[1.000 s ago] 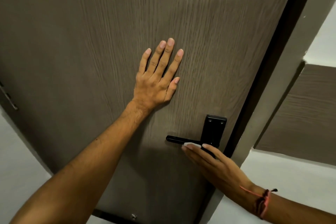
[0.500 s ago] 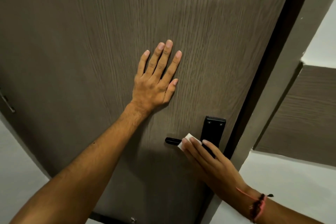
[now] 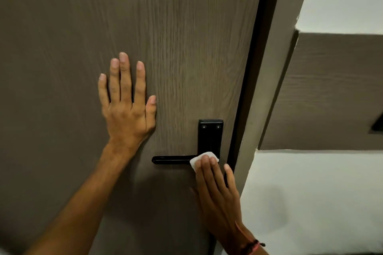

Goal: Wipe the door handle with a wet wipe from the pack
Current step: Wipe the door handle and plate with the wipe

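Note:
A black lever door handle (image 3: 172, 159) with a black backplate (image 3: 210, 136) sits on a dark wood-grain door (image 3: 176, 37). My right hand (image 3: 217, 188) presses a folded white wet wipe (image 3: 202, 158) against the handle where the lever meets the backplate, its fingers on top of the wipe. My left hand (image 3: 127, 105) lies flat on the door, fingers spread and pointing up, to the left of and above the handle. The pack of wipes is out of view.
The door frame (image 3: 267, 89) runs along the door's right edge, close to my right hand. Beyond it are a white wall (image 3: 321, 203) and a brown wall panel (image 3: 331, 93).
My right hand has slid the wipe right along the lever to the backplate end. The view has shifted, so the door looks more upright. My left hand stays flat on the door.

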Demonstrator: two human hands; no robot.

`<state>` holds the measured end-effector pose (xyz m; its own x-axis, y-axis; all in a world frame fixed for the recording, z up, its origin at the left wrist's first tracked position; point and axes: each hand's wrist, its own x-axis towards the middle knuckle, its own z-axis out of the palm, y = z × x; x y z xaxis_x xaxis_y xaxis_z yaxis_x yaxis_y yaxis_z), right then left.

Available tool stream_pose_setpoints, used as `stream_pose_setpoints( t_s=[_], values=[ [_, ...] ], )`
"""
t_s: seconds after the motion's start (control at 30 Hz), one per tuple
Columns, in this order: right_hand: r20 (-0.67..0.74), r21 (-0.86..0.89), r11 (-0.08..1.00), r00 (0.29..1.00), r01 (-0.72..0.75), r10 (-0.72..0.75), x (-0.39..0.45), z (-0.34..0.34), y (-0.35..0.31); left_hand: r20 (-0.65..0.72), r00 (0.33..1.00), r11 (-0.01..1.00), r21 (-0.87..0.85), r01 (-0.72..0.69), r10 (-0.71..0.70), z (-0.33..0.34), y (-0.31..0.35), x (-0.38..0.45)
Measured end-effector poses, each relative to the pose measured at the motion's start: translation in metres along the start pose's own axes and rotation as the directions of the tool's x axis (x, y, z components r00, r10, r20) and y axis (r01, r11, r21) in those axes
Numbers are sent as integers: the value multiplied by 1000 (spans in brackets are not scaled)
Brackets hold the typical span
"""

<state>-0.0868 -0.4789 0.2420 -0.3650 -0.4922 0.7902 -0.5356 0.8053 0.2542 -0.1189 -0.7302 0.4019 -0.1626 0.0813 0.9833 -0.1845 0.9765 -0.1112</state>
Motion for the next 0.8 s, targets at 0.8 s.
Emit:
stream_pose_setpoints(
  t_s=[0.8],
  values=[
    [-33,304,847,884,-435,466,-5,22,-54,-25,1000,1000,20,-11,12,1,8,-15]
  ],
)
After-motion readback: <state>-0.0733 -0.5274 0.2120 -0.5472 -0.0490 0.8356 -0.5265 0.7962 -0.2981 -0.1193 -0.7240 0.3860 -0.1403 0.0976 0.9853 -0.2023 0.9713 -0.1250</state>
